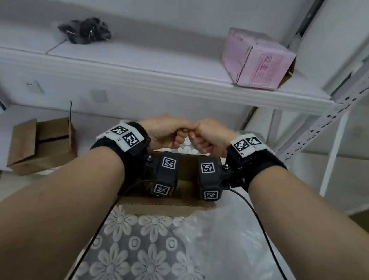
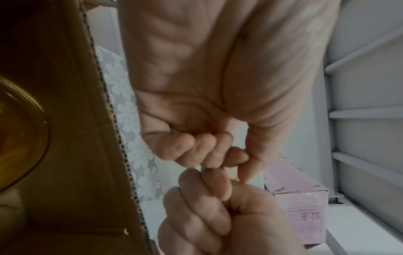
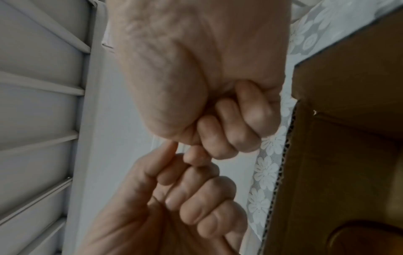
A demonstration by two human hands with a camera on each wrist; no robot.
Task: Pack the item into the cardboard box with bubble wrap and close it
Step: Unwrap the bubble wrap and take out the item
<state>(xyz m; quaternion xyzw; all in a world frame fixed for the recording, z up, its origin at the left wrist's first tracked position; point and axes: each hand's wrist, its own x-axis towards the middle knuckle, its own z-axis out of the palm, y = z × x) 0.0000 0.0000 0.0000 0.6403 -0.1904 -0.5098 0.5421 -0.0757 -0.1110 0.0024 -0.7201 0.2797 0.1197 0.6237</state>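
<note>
Bare-skinned and curled into fists, the left hand (image 1: 166, 129) and right hand (image 1: 209, 134) meet knuckle to knuckle above the far edge of the open brown corrugated cardboard box (image 1: 162, 203). Each thumb is pressed against its own forefinger as if pinching something, but whether anything thin lies between them cannot be told. Both wrists carry black straps with white square-patterned marker tags (image 1: 125, 136).

From the left wrist view, the rounded amber glass item (image 2: 21, 134) sits inside the box, behind the box's brown wall (image 2: 72, 120); the right wrist view shows a dim rounded edge of it low in the box (image 3: 357, 239).

Beside the box, on the right, a sheet of clear bubble wrap (image 1: 231, 248) lies over the white floral lace cloth (image 1: 133, 256) covering the bench.

Farther out, a second, smaller brown cardboard box (image 1: 40, 144) sits on the lower shelf to the left. On the upper white shelf (image 1: 163, 77) rest a pink rectangular carton (image 1: 257, 60) and a black crumpled bundle (image 1: 85, 29).
</note>
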